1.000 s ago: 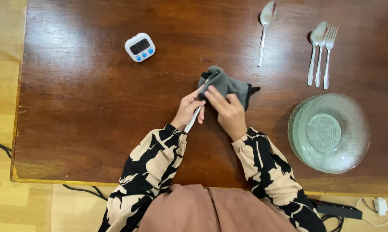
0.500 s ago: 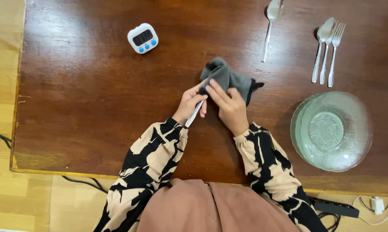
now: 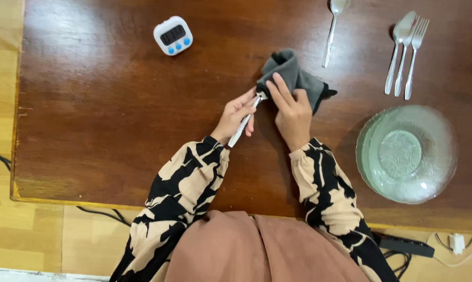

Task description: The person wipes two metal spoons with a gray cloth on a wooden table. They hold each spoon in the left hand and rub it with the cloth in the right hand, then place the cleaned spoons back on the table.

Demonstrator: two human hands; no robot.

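Counting what's on our dark wooden table (image 3: 105, 115): one grey cloth (image 3: 296, 77), one piece of cutlery in our hands, one lone spoon (image 3: 333, 28) further up, a spoon-and-fork cluster (image 3: 406, 52) at far right that looks like two spoons and one fork, a stack of clear glass bowls (image 3: 406, 154) (can't tell how many in the stack), and one white kitchen timer (image 3: 172, 35) with blue buttons.

Both our forearms come up from the near edge in patterned black-and-beige sleeves, angling in toward each other at the middle of the table.

Our left hand (image 3: 235, 116) is curled, pinching the metal cutlery handle (image 3: 243, 124) between thumb and fingers, the handle slanting up to the right. Its working end is buried in the cloth, so we can't tell what kind it is. Our right hand (image 3: 292, 112) lies palm-down, fingers closed over the cloth, pressing it around that hidden end.
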